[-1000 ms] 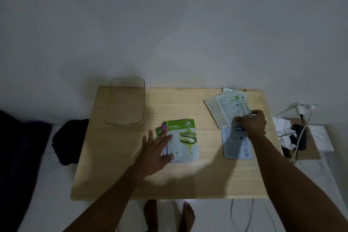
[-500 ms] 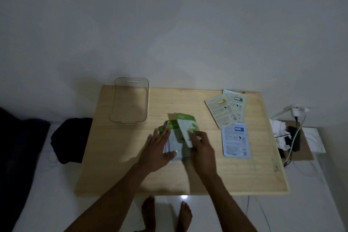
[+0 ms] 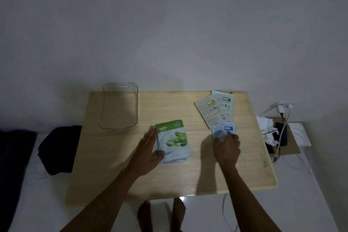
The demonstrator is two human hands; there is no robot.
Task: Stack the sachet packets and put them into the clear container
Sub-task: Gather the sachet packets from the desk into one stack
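Right hand moved off glossy stack onto blue-white sachet, pinching; left hand flat, spread.

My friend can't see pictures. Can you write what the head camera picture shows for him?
A person's left hand steadies a stack of sachet packets on a wooden table, while the right hand reaches onto a blue-and-white packet. Two more packets lie behind it, and the clear container sits empty at the far left.

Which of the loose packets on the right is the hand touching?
The blue-labelled packet, nearest the person; the right hand lies on it. The yellow-labelled packet and green-labelled packet lie untouched farther back.
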